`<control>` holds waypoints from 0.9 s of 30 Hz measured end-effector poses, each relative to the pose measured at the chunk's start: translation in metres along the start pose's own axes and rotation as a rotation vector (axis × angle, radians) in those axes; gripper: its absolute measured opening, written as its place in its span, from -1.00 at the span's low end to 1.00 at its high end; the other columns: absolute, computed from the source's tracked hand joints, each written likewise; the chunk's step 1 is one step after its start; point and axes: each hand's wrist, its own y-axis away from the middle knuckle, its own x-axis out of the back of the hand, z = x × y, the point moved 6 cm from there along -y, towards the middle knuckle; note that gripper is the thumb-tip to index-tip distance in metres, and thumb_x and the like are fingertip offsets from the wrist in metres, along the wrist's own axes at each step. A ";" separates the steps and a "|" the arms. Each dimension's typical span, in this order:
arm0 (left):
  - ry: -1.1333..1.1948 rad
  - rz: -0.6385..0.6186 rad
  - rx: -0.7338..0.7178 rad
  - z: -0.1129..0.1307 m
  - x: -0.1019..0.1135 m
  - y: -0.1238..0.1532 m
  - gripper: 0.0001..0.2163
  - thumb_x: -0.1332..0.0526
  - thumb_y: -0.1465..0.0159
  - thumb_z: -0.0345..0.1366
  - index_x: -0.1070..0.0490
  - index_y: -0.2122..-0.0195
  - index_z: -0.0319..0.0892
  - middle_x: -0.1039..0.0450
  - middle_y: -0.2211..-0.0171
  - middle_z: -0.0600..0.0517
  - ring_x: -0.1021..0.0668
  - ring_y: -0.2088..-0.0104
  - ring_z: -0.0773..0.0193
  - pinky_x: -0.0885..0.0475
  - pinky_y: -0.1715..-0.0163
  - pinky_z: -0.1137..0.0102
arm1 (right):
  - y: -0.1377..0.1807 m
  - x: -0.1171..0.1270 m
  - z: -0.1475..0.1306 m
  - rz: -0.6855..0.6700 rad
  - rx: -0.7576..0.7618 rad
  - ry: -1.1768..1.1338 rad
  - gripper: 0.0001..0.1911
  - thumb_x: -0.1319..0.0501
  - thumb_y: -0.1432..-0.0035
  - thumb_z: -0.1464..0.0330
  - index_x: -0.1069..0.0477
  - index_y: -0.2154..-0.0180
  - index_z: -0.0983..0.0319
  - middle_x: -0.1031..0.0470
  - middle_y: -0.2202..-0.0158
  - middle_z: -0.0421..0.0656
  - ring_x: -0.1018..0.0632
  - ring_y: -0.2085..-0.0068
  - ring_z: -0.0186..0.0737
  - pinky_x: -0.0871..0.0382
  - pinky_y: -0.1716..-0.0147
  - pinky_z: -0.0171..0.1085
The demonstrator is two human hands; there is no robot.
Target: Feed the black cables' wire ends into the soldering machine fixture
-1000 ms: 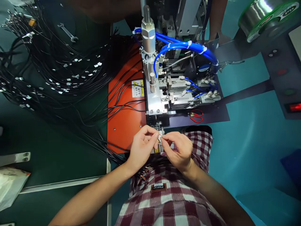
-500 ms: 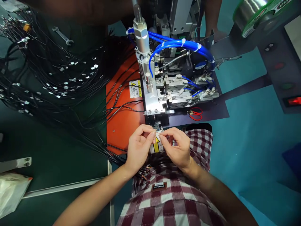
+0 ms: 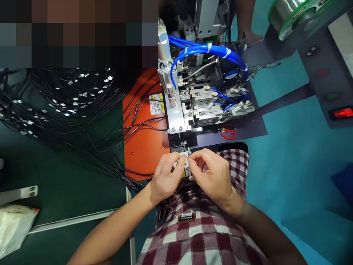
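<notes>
My left hand (image 3: 165, 176) and my right hand (image 3: 213, 173) meet fingertip to fingertip at the front of a small metal machine (image 3: 182, 114). Both pinch a tiny white part (image 3: 187, 160) between thumb and fingers, just below the machine's black front block (image 3: 180, 141). A yellow label (image 3: 185, 170) on the machine shows between my hands. Thin wires with bare tips (image 3: 168, 206) lie on my checked shirt under my left wrist.
A big tangle of black cables with metal terminals (image 3: 68, 106) covers the green table on the left. Cables cross an orange plate (image 3: 140, 136). Blue air hoses (image 3: 206, 49) arch over the machine. Red-handled snips (image 3: 228, 131), a solder spool (image 3: 292, 14) and a lit red switch (image 3: 342, 112) sit to the right.
Both hands have stayed pinched on the small white part and have shifted slightly lower and closer together; the view has tilted, sliding the machine up and left in the frame.
</notes>
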 end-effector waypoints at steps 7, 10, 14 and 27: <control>0.592 0.140 0.682 -0.031 -0.007 -0.009 -0.95 -0.28 -0.19 -0.45 -0.45 0.38 -0.18 -0.37 0.35 0.03 -0.47 0.27 0.33 -0.41 0.29 0.47 | 0.000 -0.023 0.019 0.029 -0.221 -0.454 -0.87 -0.26 -0.10 0.35 -0.46 0.45 0.27 -0.50 0.51 -0.20 -0.36 0.59 -0.42 -0.22 0.61 -0.41; 0.840 0.189 0.923 -0.040 -0.018 -0.001 -0.95 -0.31 -0.17 -0.37 -0.45 0.40 -0.19 -0.36 0.32 0.05 -0.45 0.33 0.38 -0.37 0.35 0.51 | 0.000 -0.040 0.023 0.044 -0.318 -0.656 -0.85 -0.30 -0.05 0.33 -0.45 0.46 0.28 -0.49 0.51 -0.19 -0.35 0.57 -0.43 -0.21 0.60 -0.41; 1.137 0.242 1.068 -0.041 -0.025 0.002 -0.89 -0.36 -0.11 -0.34 -0.44 0.43 -0.21 -0.34 0.34 0.09 -0.37 0.50 0.50 -0.30 0.47 0.53 | 0.001 -0.052 0.019 -0.015 -0.389 -0.864 -0.82 -0.30 -0.05 0.29 -0.42 0.46 0.28 -0.46 0.53 -0.21 -0.29 0.62 -0.47 -0.13 0.66 -0.43; 1.455 -0.146 1.229 -0.030 -0.024 -0.004 -0.85 -0.31 -0.17 -0.28 -0.45 0.35 -0.26 -0.26 0.59 0.12 -0.26 0.58 0.48 -0.10 0.54 0.52 | -0.005 -0.046 0.025 -0.239 -0.323 -0.838 -0.79 -0.26 -0.13 0.23 -0.33 0.39 0.24 -0.26 0.61 -0.34 -0.25 0.67 -0.49 -0.13 0.71 -0.44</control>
